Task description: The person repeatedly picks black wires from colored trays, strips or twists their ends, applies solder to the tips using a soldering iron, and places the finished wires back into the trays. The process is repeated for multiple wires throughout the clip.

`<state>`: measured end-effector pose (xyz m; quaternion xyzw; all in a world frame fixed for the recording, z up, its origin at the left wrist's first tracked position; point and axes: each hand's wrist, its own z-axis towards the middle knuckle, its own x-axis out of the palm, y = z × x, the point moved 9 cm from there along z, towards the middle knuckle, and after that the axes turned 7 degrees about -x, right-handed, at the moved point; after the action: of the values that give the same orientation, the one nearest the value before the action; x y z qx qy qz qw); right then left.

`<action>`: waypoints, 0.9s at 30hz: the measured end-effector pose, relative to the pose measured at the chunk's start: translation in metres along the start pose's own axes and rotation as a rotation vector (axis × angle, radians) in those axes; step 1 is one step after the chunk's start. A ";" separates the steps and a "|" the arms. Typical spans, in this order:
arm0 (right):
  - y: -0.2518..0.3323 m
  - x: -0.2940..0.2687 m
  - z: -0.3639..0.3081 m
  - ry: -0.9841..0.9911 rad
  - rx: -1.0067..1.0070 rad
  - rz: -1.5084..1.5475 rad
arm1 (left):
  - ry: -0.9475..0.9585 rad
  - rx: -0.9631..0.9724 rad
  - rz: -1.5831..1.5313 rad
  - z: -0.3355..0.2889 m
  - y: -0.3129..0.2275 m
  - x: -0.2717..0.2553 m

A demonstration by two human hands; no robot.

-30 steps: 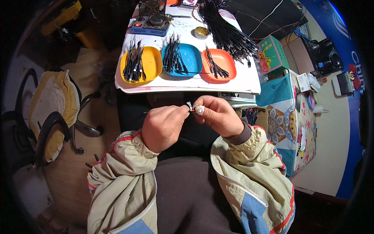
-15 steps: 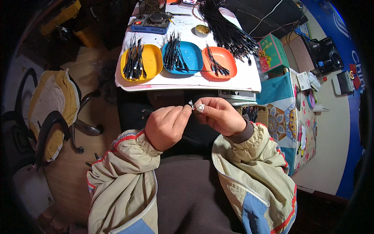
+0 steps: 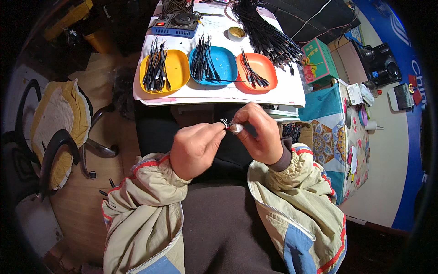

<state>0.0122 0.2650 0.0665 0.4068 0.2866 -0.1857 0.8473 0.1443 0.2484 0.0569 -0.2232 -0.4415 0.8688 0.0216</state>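
Above my lap, my left hand [image 3: 196,148] is closed in a pinch on a thin cable; its bared, fanned wire ends [image 3: 224,122] stick out past the fingertips, while the rest of it is hidden by the hand. My right hand [image 3: 261,134] meets it from the right, thumb and forefinger pinched together beside those wires. White material [image 3: 237,129] shows at the right fingertips; I cannot tell whether it wraps a finger or is held. Beyond my hands, bundles of short black cables lie in a yellow tray [image 3: 178,68], a blue tray [image 3: 226,59] and an orange tray [image 3: 267,68].
A large bundle of black cables [image 3: 264,34] lies at the table's back right. Behind the trays stand a blue-sided hotplate device [image 3: 173,31] and a small bowl [image 3: 236,34]. An office chair [image 3: 61,123] is at the left, a flower-patterned side table [image 3: 358,150] at the right.
My right hand has turned upward, its forefinger now arched higher, with the white material slightly lower. The left hand has barely moved and keeps its pinch on the cable.
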 end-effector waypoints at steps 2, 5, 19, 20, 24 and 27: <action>-0.038 0.026 -0.020 -0.021 0.490 0.696 | -0.020 0.120 0.209 -0.005 -0.009 0.006; -0.046 0.041 -0.028 0.040 0.623 1.003 | 0.018 0.030 0.077 -0.004 0.004 0.008; 0.007 -0.008 -0.001 0.065 -0.044 0.107 | 0.378 -0.712 -0.852 -0.018 0.050 0.039; 0.002 -0.006 -0.002 0.079 0.027 0.160 | 0.394 -0.743 -0.913 -0.018 0.050 0.040; 0.000 -0.001 -0.002 0.101 0.008 0.301 | 0.469 -0.804 -1.118 -0.019 0.048 0.047; 0.003 -0.003 0.000 0.070 -0.064 0.313 | 0.509 -0.783 -1.180 -0.019 0.044 0.050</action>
<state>0.0119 0.2670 0.0704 0.4253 0.2550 -0.0280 0.8679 0.1143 0.2473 -0.0051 -0.1347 -0.7459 0.4140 0.5041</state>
